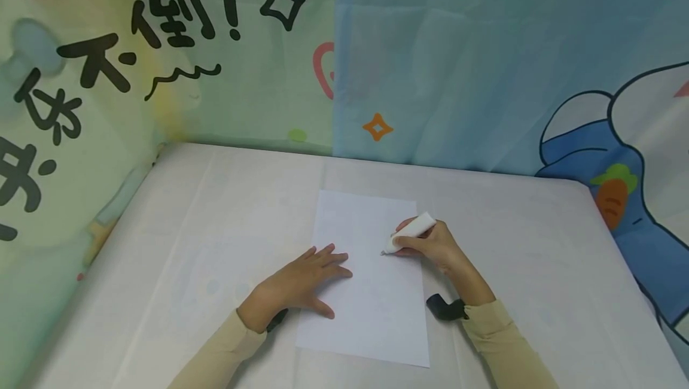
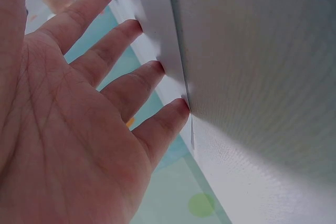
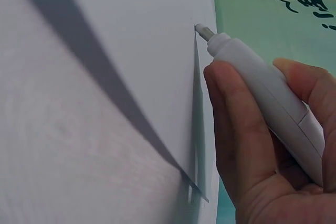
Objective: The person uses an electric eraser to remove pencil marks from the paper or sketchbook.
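Note:
A white sheet of paper [image 1: 371, 317] lies on the white-covered table. My right hand [image 1: 430, 245] pinches a white electric eraser [image 1: 411, 232] between thumb and fingers, tilted over the sheet's right side. In the right wrist view, the pale tip [image 3: 198, 28] sticks out of a grey metal collar and is at the paper; whether it touches I cannot tell. On the sheet's left side rests my left hand [image 1: 301, 281], fingers spread. The left wrist view shows its fingertips [image 2: 156, 66] on the paper, near its edge.
A white cloth [image 1: 215, 209] covers the table around the sheet. Behind stands a printed curtain [image 1: 457, 66] in green and blue, meeting the table's back edge. A black strap piece [image 1: 445, 307] sticks out by my right wrist.

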`<state>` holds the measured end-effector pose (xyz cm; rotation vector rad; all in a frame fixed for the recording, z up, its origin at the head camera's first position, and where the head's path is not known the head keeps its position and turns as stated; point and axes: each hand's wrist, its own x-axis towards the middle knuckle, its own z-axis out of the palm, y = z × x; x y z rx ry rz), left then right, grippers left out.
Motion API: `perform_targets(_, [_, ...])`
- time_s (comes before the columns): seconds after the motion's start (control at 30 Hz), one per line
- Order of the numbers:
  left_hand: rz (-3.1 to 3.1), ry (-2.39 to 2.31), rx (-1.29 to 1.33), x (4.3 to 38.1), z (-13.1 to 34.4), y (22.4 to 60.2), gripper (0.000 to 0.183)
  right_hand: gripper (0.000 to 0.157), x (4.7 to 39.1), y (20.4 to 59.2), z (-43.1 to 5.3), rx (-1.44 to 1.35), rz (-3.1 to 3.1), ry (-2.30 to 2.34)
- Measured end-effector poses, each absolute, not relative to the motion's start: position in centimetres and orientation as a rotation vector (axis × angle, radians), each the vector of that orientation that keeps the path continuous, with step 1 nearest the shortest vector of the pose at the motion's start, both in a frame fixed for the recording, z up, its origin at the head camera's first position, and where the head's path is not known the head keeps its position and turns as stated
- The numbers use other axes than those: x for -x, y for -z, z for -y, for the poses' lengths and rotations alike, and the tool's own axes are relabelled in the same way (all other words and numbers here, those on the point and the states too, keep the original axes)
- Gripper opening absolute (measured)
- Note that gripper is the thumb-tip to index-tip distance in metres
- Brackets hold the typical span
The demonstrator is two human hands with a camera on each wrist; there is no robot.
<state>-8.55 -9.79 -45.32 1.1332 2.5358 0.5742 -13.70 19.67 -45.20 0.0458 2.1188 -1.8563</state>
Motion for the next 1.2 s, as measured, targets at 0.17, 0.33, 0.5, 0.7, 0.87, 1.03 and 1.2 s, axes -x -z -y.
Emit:
perform_targets(0.17, [-2.543, -0.57, -1.142, 8.5, 9.9, 45.3, 0.071, 0.019, 14.0, 45.3, -19.7, -0.059, -2.139, 1.854])
perform_targets(0.33, [-2.55, -0.575, -1.152, 8.5, 9.9, 45.3, 0.071, 0.018, 14.2, 45.3, -19.6, -0.066, -2.152, 1.86])
perform_targets(0.5, [-2.553, -0.579, -1.161, 8.5, 10.0, 45.3, 0.071, 0.019, 14.4, 45.3, -19.7, -0.091, -2.148, 1.884])
perform_targets(0.7, [-2.541, -0.588, -1.143, 8.6, 9.9, 45.3, 0.071, 0.022, 14.7, 45.3, -19.5, -0.11, -2.145, 1.89])
perform_targets(0.87, [-2.541, -0.587, -1.14, 8.6, 9.9, 45.3, 0.071, 0.023, 15.1, 45.4, -19.4, -0.126, -2.152, 1.893])
perform_targets(1.03, [-2.542, -0.579, -1.139, 8.6, 9.9, 45.4, 0.071, 0.024, 15.5, 45.5, -19.3, -0.145, -2.136, 1.917])
perform_targets(1.2, [-2.544, -0.579, -1.141, 8.6, 9.9, 45.4, 0.071, 0.023, 15.7, 45.4, -19.4, -0.157, -2.123, 1.947])
